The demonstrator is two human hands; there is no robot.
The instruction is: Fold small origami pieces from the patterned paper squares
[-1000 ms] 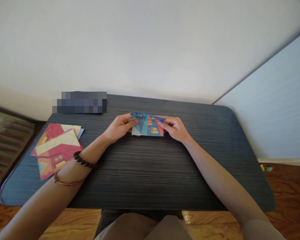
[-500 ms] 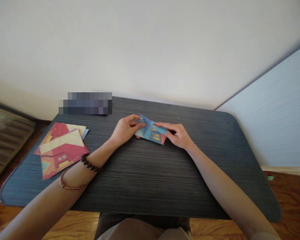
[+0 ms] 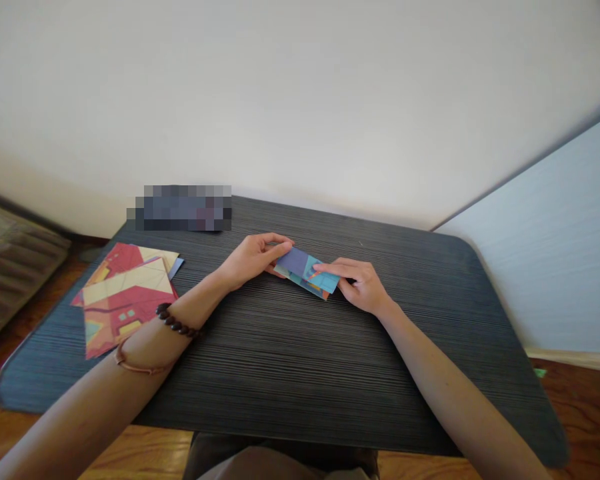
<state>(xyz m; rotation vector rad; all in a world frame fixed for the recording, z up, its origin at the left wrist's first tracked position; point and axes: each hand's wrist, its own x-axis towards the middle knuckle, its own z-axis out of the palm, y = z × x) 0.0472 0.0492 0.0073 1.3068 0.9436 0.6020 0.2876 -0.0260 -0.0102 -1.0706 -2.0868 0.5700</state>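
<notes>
A folded sheet of patterned paper (image 3: 305,268), blue and teal with orange bits, is held between both hands just over the dark table (image 3: 300,360). My left hand (image 3: 255,259) pinches its left end, thumb on top and fingers behind. On the right end, my right hand (image 3: 363,283) is closed, with its index finger lying across the upper face and the thumb near the lower corner. The top flap lies folded down over most of the lower layer, whose printed edge shows along the front.
Several printed sheets (image 3: 125,307) in red, cream and yellow lie overlapping at the table's left, beside my left forearm. A pixelated dark object (image 3: 185,208) sits at the back left by the wall (image 3: 300,100). A pale panel (image 3: 550,247) stands at the right.
The paper's upper flap has come down toward me, covering most of the print that showed before. Both hands keep hold of the paper. The view has shifted slightly.
</notes>
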